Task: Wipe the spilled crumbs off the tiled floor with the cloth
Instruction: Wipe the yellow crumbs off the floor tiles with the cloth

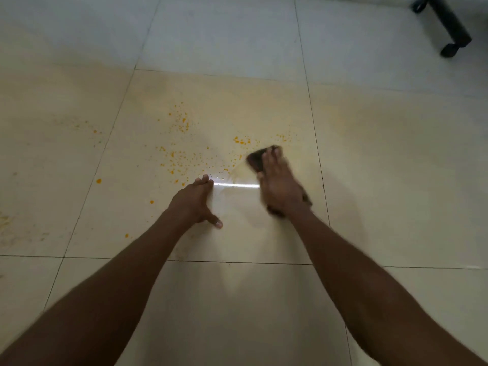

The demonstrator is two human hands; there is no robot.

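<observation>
Pale glossy tiles with thin dark joints fill the view; a bright streak of reflected light lies on the floor between your two hands. Orange crumbs are scattered over the middle tile, thickest ahead of your left hand, with a smaller cluster just beyond the cloth and loose specks trailing off to the left across the next joint. A faint yellowish smear marks the far left edge of the floor.

Your left hand rests flat on the tile, palm down, fingers together and pointing away from you, thumb spread out to the side. It holds nothing.

Your right hand presses palm down on the dark cloth, fingers stretched forward over it and lying close together. The cloth shows past the fingertips and at the wrist side, flat against the floor. Hand and cloth are blurred, so whether the fingers grip the fabric or only press it cannot be told. The cloth sits at the right edge of the crumb patch, just short of the nearest cluster.

At the top right corner stands a black chair leg with a wheel, well apart from the spill.
</observation>
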